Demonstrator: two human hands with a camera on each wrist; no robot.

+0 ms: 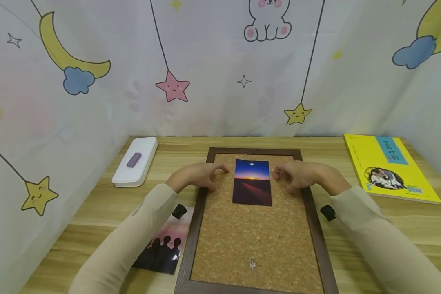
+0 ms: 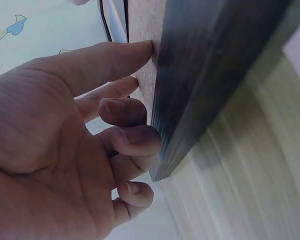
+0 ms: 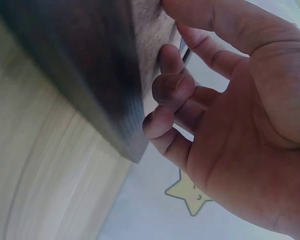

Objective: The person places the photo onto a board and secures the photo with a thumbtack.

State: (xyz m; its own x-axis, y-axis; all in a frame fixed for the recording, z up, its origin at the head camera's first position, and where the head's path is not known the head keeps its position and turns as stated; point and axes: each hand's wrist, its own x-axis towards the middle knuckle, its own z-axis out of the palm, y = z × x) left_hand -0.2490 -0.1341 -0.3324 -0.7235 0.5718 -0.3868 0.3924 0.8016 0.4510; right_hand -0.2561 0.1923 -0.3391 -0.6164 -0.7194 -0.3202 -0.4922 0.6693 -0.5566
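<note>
A cork board (image 1: 235,237) in a dark wooden frame (image 1: 191,249) lies on the table. Pinned near its top is a sunset photo (image 1: 252,192), with a pale pushpin (image 1: 251,163) at the photo's upper edge. My left hand (image 1: 202,174) is over the frame's left side, its thumb and a fingertip touching the cork beside the photo. Across from it my right hand (image 1: 299,174) is over the right side, thumb against the cork. Both hands have loosely bent fingers and hold nothing. Small clear bits (image 1: 252,264), perhaps pins, sit on the lower cork.
Partly under my left forearm lies another photo (image 1: 169,249) with dark silhouettes on pink. A white case (image 1: 136,163) bearing a small purple block (image 1: 134,159) is at the back left. At the right lies a yellow book (image 1: 389,167). A patterned curtain (image 1: 213,61) hangs behind the table.
</note>
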